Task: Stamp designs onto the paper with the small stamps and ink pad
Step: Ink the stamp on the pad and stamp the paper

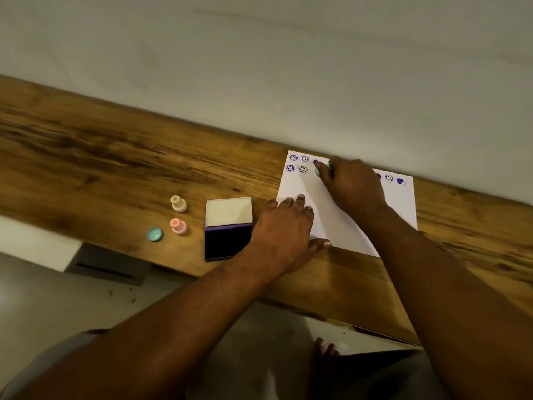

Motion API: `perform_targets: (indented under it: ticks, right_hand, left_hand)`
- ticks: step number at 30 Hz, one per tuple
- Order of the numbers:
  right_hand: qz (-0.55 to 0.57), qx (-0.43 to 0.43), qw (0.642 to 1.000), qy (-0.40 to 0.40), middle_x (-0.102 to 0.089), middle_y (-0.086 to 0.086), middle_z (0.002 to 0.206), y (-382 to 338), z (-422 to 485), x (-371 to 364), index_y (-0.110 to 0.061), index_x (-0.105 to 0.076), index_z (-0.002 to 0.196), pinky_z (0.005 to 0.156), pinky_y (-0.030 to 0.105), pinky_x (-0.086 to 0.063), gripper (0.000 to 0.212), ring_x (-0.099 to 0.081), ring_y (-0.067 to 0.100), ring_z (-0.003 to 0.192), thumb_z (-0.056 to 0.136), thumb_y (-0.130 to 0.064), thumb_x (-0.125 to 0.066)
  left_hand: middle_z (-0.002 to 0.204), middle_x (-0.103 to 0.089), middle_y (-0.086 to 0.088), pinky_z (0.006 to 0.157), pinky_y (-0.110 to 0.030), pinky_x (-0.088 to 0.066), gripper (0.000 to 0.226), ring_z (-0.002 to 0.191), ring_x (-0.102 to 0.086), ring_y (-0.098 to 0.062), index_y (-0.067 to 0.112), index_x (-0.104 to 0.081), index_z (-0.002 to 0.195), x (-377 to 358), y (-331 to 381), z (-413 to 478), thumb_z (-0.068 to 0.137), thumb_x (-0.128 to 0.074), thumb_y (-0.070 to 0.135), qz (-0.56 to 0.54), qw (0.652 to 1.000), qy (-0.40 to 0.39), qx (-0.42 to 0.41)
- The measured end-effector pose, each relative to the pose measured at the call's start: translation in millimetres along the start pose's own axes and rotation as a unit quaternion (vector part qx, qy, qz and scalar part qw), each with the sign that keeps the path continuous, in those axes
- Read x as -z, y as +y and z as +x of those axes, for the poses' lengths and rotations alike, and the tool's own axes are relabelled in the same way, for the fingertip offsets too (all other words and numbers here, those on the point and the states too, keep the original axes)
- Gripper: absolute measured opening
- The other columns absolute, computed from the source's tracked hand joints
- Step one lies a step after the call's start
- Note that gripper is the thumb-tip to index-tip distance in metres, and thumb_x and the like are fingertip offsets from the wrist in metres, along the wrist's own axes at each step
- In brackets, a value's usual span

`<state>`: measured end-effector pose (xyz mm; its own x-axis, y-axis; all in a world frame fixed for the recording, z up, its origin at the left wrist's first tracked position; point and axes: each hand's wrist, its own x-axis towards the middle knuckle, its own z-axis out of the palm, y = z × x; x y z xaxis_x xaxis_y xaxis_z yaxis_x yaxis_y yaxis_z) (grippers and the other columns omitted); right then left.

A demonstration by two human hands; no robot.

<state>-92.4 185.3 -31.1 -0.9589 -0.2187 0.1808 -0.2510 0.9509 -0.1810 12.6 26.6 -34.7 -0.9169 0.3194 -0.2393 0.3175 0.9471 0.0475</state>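
Paper (331,215) lies flat on the worktop (115,168), far edge close to the wall (259,67), long axis running left-right across the view. Stamped marks occupy the far edge: smiley rounds at the far-left corner, more smileys and a heart at the far-right corner. Mid and near areas are blank.

Right hand (353,184) is over the far-left portion of the sheet, fingers closed round a small teal stamp (317,170), stamp end pointed down at the paper just right of the second-row smileys. Whether the face is touching the sheet cannot be told; the pic is blurred there. Right forearm crosses the sheet diagonally from the near-right.

Left hand (284,229) is open, palm down, fingers spread on the near-left corner of the paper, holding nothing, pinning the sheet.

Ink pad (227,241) sits open just left of the left hand, lid (228,211) raised on the far side, dark pad face up. It is nearer the left hand, but the stamp is in the right, so re-inking prob. requires the right hand to travel left and toward the body, past the left hand.

Spare items, further left on the worktop: cream stamp (178,204), pink stamp (178,226), both upright; teal cap (155,235) lying flat beside them.
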Motion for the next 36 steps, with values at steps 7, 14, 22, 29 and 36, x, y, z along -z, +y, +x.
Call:
perform_targets:
  ticks: [7, 14, 22, 29, 36]
  right_hand:
    - [-0.028, -0.001, 0.999, 0.014, -0.068, 0.018, 0.078, -4, 9, -4, -0.010, -0.069, 0.090, 0.060, 0.033, -0.032, 0.052, -0.065, 0.042, 0.077, 0.105, -0.052, -0.042]
    - [-0.049, 0.023, 0.997, 0.050, -0.066, 0.020, 0.072, -14, 13, 10, -0.007, -0.067, 0.089, 0.059, 0.033, -0.032, 0.050, -0.063, 0.044, 0.071, 0.105, -0.049, -0.045]
    - [-0.104, -0.028, 0.994, 0.036, -0.071, 0.023, 0.089, -36, 16, -2, -0.006, -0.065, 0.101, 0.062, 0.040, -0.041, 0.045, -0.068, 0.043, 0.081, 0.107, -0.044, -0.041]
    - [-0.170, -0.073, 0.979, -0.090, -0.071, 0.015, 0.115, -44, 18, -18, -0.008, -0.066, 0.115, 0.072, 0.036, -0.044, 0.042, -0.069, 0.035, 0.105, 0.110, -0.038, -0.036]
    - [-0.200, -0.040, 0.970, -0.132, -0.068, 0.015, 0.121, -44, 19, -11, -0.008, -0.063, 0.121, 0.083, 0.041, -0.052, 0.047, -0.067, 0.034, 0.111, 0.111, -0.039, -0.030]
  left_hand:
    - [0.172, -0.027, -0.010, 0.123, -0.056, -0.025, 0.092, 0.155, -0.031, -0.033, 0.020, -0.034, 0.162, 3, 3, -1, 0.094, -0.030, 0.083, 0.003, 1.000, -0.006, 0.007]
    - [0.172, -0.028, -0.009, 0.123, -0.057, -0.023, 0.088, 0.156, -0.029, -0.032, 0.021, -0.035, 0.161, -2, 1, -6, 0.096, -0.031, 0.081, -0.023, 1.000, 0.004, 0.002]
    - [0.174, -0.021, -0.008, 0.125, -0.058, -0.018, 0.087, 0.158, -0.023, -0.031, 0.021, -0.030, 0.163, -4, 0, -6, 0.098, -0.033, 0.078, -0.048, 0.999, -0.005, -0.005]
    - [0.176, -0.010, -0.009, 0.126, -0.058, -0.013, 0.088, 0.161, -0.013, -0.032, 0.021, -0.018, 0.167, -2, -1, -7, 0.099, -0.033, 0.076, -0.070, 0.997, -0.037, -0.011]
    - [0.176, -0.009, -0.010, 0.125, -0.059, -0.014, 0.092, 0.161, -0.011, -0.033, 0.019, -0.017, 0.167, -3, -1, -6, 0.099, -0.030, 0.078, -0.074, 0.996, -0.052, -0.011]
